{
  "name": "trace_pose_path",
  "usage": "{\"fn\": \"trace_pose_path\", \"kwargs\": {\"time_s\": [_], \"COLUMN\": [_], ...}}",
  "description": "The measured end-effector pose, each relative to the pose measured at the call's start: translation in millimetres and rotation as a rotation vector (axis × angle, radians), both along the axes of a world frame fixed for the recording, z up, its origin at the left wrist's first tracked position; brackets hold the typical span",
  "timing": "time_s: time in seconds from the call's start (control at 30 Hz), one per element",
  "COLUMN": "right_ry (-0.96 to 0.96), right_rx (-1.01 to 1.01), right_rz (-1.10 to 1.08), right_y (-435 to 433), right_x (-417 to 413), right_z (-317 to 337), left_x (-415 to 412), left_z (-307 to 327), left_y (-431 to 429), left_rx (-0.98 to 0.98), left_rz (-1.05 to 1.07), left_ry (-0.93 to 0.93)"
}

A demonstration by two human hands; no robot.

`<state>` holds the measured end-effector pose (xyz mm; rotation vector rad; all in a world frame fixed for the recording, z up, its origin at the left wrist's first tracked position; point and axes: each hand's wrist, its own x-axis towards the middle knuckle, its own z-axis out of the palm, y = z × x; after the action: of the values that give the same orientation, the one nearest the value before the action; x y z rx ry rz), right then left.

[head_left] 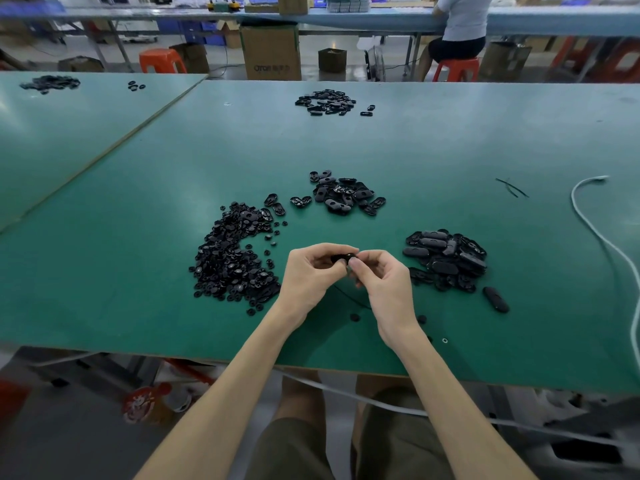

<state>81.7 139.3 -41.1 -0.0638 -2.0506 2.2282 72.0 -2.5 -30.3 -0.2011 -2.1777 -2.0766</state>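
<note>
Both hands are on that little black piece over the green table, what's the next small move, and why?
Probably press the black piece fully together. The left hand and right hand both pinch it above the table, so it looks mid-assembly; the pile of closed ovals to the right suggests where it goes afterwards.

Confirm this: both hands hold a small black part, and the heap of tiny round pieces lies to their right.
Wrong side: the head view shows the heap of tiny round pieces to their left. The left hand and right hand do hold the small black part.
</note>
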Motion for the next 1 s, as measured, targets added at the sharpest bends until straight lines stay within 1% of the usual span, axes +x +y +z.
{"fn": "trace_pose_path", "kwargs": {"time_s": [0.2,0.4,0.63,0.73,0.87,1.0], "right_ry": [-0.003,0.022,0.011,0.002,-0.016,0.002], "right_rx": [0.027,-0.045,-0.019,-0.025,-0.039,-0.034], "right_rz": [-0.005,-0.070,-0.051,-0.056,-0.074,-0.038], "right_y": [-0.9,-0.6,0.1,0.5,-1.4,-3.4], "right_x": [1.6,2.5,2.4,2.2,-0.2,1.0], "right_z": [1.4,4.7,5.0,4.4,5.6,7.8], "left_x": [0.3,-2.0,-3.0,-3.7,-10.9,-26.7], "left_z": [-0.4,-4.5,-6.4,-3.7,16.0,42.9], "left_y": [-0.1,-4.8,-2.5,-0.1,13.5,47.5], "left_rx": [0.008,0.104,0.070,0.018,-0.097,-0.296], "left_rz": [0.001,-0.059,-0.023,-0.003,0.063,-0.035], "left_ry": [-0.001,-0.019,-0.006,0.007,0.093,0.153]}}
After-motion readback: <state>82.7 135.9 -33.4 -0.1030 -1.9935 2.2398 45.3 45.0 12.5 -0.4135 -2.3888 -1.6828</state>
